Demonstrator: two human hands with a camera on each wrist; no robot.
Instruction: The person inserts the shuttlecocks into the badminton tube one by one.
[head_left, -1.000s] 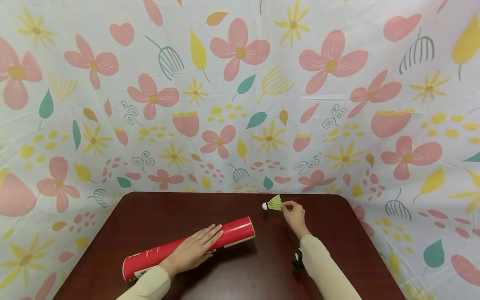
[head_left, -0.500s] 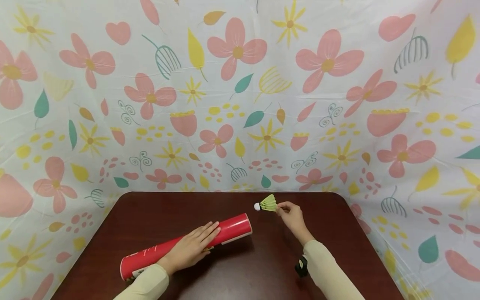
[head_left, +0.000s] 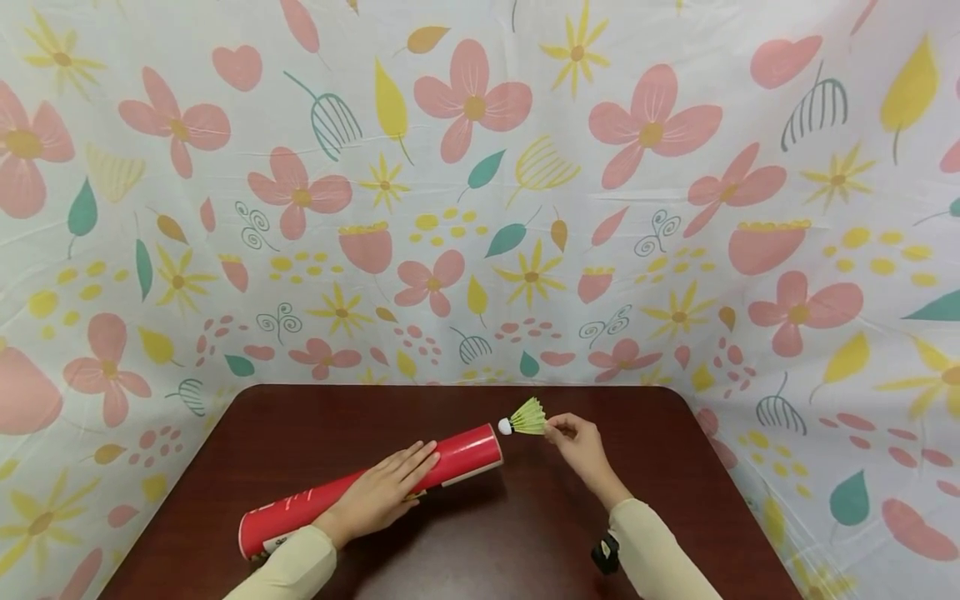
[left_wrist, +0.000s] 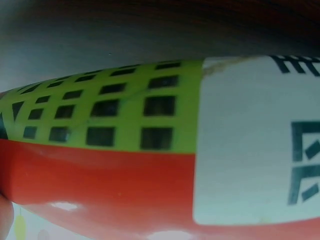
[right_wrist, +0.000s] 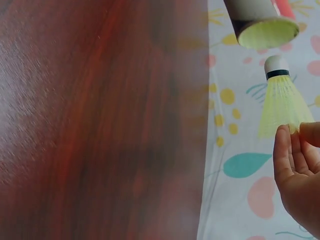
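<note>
A red cylindrical shuttlecock tube (head_left: 315,504) slants across the table, its open mouth towards the right. My left hand (head_left: 386,492) holds it from above near the middle, fingers laid over the top and thumb on the near side. In the left wrist view the tube (left_wrist: 100,175) fills most of the picture with red, green-checked and white areas. Between thumb and fingertips my right hand (head_left: 583,454) pinches the skirt edge of a yellow shuttlecock (head_left: 528,417). Its white cork points at the tube's mouth, a small gap apart. The right wrist view shows the round opening (right_wrist: 270,34) facing the cork.
A dark reddish-brown wooden table (head_left: 480,558) with rounded far corners lies under both hands. A white cloth (head_left: 480,200) printed with flowers and leaves hangs behind and along the sides. A black wrist device (head_left: 606,553) sits at the right sleeve.
My right hand has carried the shuttlecock leftward and slightly nearer to me, bringing its cork close to the tube's mouth. The left hand and the tube have barely moved.
</note>
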